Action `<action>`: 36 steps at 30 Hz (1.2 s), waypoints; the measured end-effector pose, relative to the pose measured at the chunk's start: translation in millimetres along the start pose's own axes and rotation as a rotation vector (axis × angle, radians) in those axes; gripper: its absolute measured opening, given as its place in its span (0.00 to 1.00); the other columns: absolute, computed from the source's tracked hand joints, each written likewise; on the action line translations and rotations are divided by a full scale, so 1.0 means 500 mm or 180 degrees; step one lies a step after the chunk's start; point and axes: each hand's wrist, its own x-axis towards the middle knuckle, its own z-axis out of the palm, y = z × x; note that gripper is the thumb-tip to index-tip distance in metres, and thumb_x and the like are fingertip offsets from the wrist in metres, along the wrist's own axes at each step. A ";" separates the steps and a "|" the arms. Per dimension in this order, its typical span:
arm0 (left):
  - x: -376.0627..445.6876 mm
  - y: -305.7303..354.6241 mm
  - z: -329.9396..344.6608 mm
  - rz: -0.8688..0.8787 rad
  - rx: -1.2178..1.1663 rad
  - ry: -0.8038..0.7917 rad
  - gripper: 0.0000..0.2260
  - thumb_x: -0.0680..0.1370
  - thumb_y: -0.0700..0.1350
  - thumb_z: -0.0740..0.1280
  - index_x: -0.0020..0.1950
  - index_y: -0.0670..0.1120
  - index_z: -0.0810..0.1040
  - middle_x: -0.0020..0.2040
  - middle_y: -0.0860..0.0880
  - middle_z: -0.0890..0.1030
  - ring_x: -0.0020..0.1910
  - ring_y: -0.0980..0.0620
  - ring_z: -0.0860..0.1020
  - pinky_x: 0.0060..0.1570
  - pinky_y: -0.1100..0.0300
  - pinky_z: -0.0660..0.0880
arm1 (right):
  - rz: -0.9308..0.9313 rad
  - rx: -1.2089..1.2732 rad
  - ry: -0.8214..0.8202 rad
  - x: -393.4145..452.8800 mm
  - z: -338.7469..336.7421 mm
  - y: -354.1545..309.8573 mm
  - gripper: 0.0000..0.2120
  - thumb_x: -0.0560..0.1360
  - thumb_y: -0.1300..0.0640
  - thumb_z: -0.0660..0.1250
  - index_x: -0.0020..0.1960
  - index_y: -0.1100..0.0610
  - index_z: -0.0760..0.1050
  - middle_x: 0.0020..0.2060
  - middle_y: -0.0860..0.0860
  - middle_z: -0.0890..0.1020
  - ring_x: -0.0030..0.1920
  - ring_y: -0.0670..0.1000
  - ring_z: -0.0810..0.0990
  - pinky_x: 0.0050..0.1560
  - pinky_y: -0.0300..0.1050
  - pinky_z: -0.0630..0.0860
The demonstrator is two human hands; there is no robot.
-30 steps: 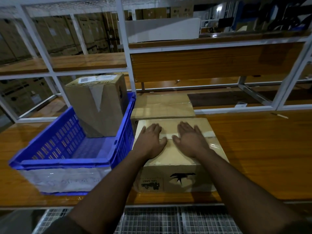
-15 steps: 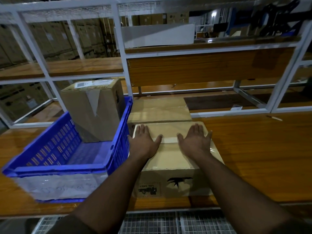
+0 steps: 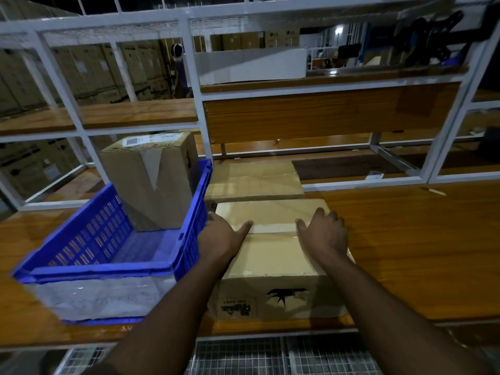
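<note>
A taped cardboard box point(image 3: 273, 255) with a black print on its near face lies on the wooden bench in front of me. My left hand point(image 3: 220, 235) grips its left edge, thumb on top and fingers hidden down the side next to the crate. At the right edge my right hand point(image 3: 324, 234) holds the box, thumb on top and fingers curled over the far right corner.
A blue plastic crate point(image 3: 108, 269) stands touching the box's left side, with a taller cardboard box point(image 3: 146, 185) upright in its far corner. A second flat box point(image 3: 254, 180) lies right behind the held one. White rack posts point(image 3: 198, 104) rise behind. Bare bench point(image 3: 419, 253) extends right.
Both hands have slid apart from the middle of the box's top to its left and right edges, and the fingers now wrap over the sides.
</note>
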 end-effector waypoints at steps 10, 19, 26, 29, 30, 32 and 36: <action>-0.125 -0.019 -0.038 0.0277 -0.1010 0.1042 0.48 0.73 0.71 0.66 0.83 0.49 0.47 0.75 0.44 0.70 0.67 0.41 0.75 0.56 0.47 0.76 | 0.0090 0.0941 0.0946 -0.078 -0.059 0.024 0.40 0.76 0.35 0.63 0.79 0.53 0.52 0.65 0.61 0.70 0.62 0.59 0.70 0.60 0.57 0.73; -0.163 -0.039 -0.035 0.0434 -0.2193 0.1576 0.36 0.80 0.66 0.59 0.82 0.56 0.48 0.79 0.45 0.60 0.69 0.41 0.72 0.54 0.44 0.78 | 0.0116 0.1993 0.1291 -0.083 -0.091 0.046 0.36 0.80 0.35 0.50 0.81 0.52 0.48 0.70 0.59 0.68 0.68 0.60 0.68 0.56 0.49 0.67; -0.162 -0.044 -0.027 0.0308 -0.2182 0.1402 0.33 0.78 0.67 0.57 0.76 0.49 0.64 0.70 0.48 0.67 0.64 0.48 0.73 0.50 0.53 0.74 | 0.0384 0.1517 0.0983 -0.096 -0.065 0.060 0.27 0.80 0.44 0.58 0.73 0.58 0.63 0.64 0.60 0.71 0.62 0.58 0.71 0.55 0.54 0.73; -0.152 -0.034 -0.038 0.0687 -0.1838 0.1704 0.26 0.82 0.59 0.59 0.77 0.48 0.65 0.73 0.47 0.69 0.72 0.49 0.67 0.67 0.46 0.71 | 0.0064 0.1249 0.1254 -0.087 -0.088 0.046 0.25 0.79 0.51 0.63 0.73 0.58 0.65 0.65 0.59 0.71 0.67 0.59 0.69 0.66 0.59 0.68; -0.145 -0.028 -0.045 0.0907 -0.1615 0.1758 0.25 0.81 0.56 0.59 0.77 0.47 0.66 0.74 0.47 0.69 0.75 0.50 0.65 0.74 0.44 0.64 | -0.0177 0.1118 0.1336 -0.083 -0.094 0.040 0.23 0.78 0.53 0.64 0.71 0.58 0.67 0.65 0.58 0.73 0.68 0.58 0.69 0.70 0.60 0.65; -0.133 -0.012 -0.059 0.1348 -0.1113 0.1592 0.24 0.81 0.57 0.57 0.74 0.47 0.70 0.74 0.49 0.72 0.78 0.52 0.61 0.79 0.44 0.53 | -0.0693 0.0891 0.1348 -0.078 -0.097 0.026 0.18 0.78 0.54 0.63 0.66 0.57 0.74 0.63 0.55 0.77 0.68 0.55 0.72 0.75 0.59 0.59; -0.125 0.008 -0.071 0.1643 -0.0326 0.1068 0.27 0.83 0.63 0.53 0.74 0.49 0.73 0.73 0.49 0.74 0.75 0.54 0.68 0.78 0.51 0.59 | -0.0973 0.0907 0.1179 -0.087 -0.085 0.005 0.16 0.81 0.50 0.60 0.61 0.56 0.80 0.59 0.53 0.83 0.64 0.51 0.78 0.74 0.54 0.62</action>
